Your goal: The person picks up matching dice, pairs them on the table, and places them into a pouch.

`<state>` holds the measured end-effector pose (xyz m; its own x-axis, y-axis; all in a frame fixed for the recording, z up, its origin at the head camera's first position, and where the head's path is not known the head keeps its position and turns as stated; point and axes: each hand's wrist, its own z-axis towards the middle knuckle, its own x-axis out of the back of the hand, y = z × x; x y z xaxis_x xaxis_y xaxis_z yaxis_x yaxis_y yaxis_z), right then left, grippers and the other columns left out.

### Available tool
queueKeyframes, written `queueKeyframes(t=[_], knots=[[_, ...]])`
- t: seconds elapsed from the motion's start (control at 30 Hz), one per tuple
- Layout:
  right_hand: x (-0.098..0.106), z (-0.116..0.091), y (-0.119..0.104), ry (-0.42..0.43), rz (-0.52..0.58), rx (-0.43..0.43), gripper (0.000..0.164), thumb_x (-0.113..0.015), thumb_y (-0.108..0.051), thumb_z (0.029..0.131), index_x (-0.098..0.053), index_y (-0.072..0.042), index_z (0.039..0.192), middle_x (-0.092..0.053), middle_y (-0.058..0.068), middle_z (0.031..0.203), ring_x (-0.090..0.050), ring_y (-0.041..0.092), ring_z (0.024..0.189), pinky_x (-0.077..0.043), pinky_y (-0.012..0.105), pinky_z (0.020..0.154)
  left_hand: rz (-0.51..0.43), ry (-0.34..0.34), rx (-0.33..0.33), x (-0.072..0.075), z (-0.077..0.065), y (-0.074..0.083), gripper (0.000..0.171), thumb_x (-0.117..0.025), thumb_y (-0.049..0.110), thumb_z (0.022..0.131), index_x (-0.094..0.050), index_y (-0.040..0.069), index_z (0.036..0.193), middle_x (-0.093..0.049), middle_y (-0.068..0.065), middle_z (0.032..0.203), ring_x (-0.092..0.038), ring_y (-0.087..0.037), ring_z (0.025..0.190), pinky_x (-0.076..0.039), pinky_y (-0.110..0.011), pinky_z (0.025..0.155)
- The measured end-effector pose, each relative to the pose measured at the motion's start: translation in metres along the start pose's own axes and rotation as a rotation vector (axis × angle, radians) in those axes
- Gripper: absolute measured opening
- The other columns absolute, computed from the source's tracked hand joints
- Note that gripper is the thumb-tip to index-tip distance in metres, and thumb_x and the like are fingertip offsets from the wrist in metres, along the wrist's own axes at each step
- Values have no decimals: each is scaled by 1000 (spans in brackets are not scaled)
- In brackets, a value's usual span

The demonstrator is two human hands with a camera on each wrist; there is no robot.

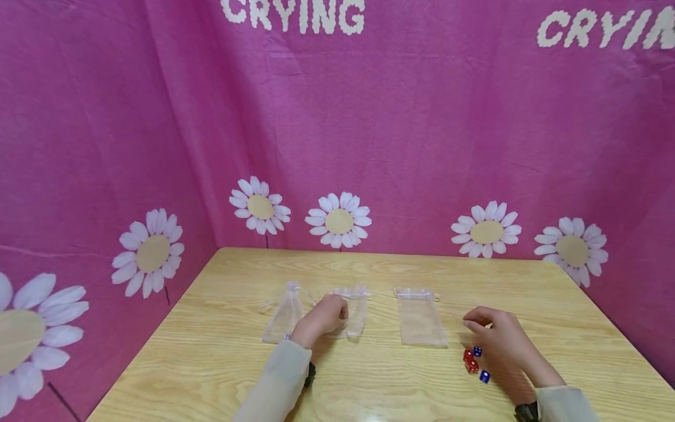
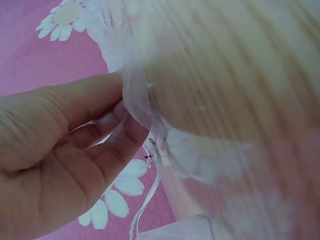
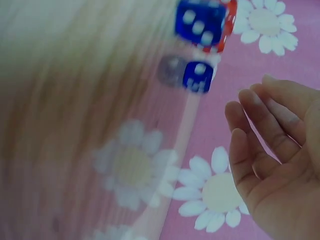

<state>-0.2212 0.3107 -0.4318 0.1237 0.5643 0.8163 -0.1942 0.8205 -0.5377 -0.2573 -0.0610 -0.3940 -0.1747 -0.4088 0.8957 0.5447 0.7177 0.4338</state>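
Observation:
My left hand pinches the edge of the middle sheer white drawstring pouch, which the left wrist view shows between thumb and fingers. Part of that pouch is hidden behind the hand. To its left lies another drawstring pouch, gathered at its neck, with a small blue spot near its lower edge. My right hand is held over the table with fingers loosely bent and nothing in them. Just below and left of it sit red dice and blue dice in a loose cluster.
A third sheer pouch lies flat between the two hands. The wooden table meets a pink cloth backdrop with printed daisies at its back and sides.

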Motion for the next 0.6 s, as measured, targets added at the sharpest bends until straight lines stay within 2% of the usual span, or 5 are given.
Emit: queueKeyframes(t=[0.07,0.1,0.17,0.3,0.6], knots=[[2,-2,4,-2,-6,5,10,-66,-19,93,-74,-13,95,-73,-1,93,-56,3,79,-46,22,67,33,-1,74,-22,17,-18,8,-69,-1,86,-65,2,80,-61,-8,86,-52,-17,82,-45,-25,73],[4,-3,6,-7,-9,11,9,-67,-18,92,-74,-12,95,-73,-1,93,-56,2,78,-46,21,67,39,17,114,-30,23,-22,12,-71,-3,84,-65,4,76,-60,-5,83,-51,-16,80,-45,-28,73],[6,-6,9,-27,-9,30,9,-68,-17,91,-74,-11,95,-74,0,92,-56,0,77,-47,22,67,17,10,124,-35,28,-28,13,-71,-4,83,-64,4,75,-60,-5,83,-50,-15,79,-45,-28,71],[9,-12,16,-104,-4,43,11,-69,-20,91,-73,-11,96,-73,-3,89,-55,-5,76,-48,21,67,-17,-3,98,-36,28,-33,12,-68,-6,82,-65,4,76,-63,-6,84,-49,-14,79,-44,-25,70],[13,-16,25,-252,-20,180,8,-72,-17,87,-72,-11,92,-72,-5,85,-57,-8,73,-49,20,64,-28,2,115,-34,29,-34,12,-69,-5,82,-65,5,75,-62,-4,84,-50,-15,82,-45,-27,74]])
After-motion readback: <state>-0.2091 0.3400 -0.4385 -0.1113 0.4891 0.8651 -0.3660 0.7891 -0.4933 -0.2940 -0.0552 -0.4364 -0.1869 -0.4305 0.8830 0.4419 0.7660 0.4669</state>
